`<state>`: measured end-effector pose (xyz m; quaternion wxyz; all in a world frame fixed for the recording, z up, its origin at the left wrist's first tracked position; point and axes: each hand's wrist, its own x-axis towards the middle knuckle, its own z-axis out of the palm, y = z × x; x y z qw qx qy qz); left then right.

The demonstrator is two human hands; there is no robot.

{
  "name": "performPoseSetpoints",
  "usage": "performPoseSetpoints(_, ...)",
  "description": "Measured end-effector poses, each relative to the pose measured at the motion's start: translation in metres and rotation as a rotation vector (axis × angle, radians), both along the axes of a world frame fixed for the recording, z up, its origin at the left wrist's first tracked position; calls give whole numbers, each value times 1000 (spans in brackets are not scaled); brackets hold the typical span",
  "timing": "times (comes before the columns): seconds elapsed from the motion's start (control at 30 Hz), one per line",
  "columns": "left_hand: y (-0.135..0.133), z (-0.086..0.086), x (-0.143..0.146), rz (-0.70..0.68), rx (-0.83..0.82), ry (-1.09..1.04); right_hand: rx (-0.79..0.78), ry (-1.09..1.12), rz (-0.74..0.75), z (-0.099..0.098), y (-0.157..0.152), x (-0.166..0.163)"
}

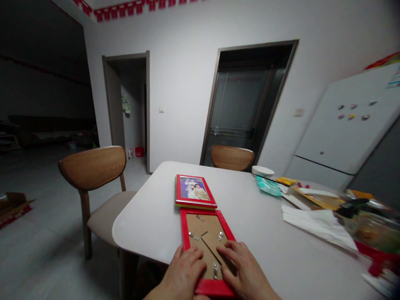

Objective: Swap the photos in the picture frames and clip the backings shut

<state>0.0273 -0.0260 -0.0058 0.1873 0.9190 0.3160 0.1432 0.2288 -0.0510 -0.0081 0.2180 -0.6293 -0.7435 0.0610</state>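
Observation:
A red picture frame lies back side up at the near edge of the table, its brown backing board facing me. Several small metal clips sit around the board, and a dark slanting line marks a stand piece on it. My left hand grips the frame's left side, fingers bent over onto the backing. On the right side, my right hand holds the frame with curled fingers and thumb on the board. Just beyond lies a stack of picture frames, the top red frame showing a photo of people.
The white table has a rounded left corner. To the right lie a white bowl, a teal packet, white paper and clutter. Wooden chairs stand left and behind; a white fridge is at right.

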Motion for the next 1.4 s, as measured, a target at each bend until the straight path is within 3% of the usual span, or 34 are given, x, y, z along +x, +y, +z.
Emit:
performPoseSetpoints(0.2,-4,9,-9,64,-102,54,18,1,51,8,14,-3)
performPoseSetpoints(0.4,-3,3,-7,97,-108,29,39,-111,-40,11,36,5)
performPoseSetpoints(0.97,-11,4,-7,130,-37,-19,25,-26,-66,1,26,9)
performPoseSetpoints(1.13,-11,6,-9,120,-12,-9,46,-72,-4,3,16,5)
performPoseSetpoints(1.23,-10,5,-12,91,-5,-12,80,-83,141,9,2,-9)
performPoseSetpoints(1.4,-9,6,-16,76,-15,-21,4,-86,364,24,-19,-29)
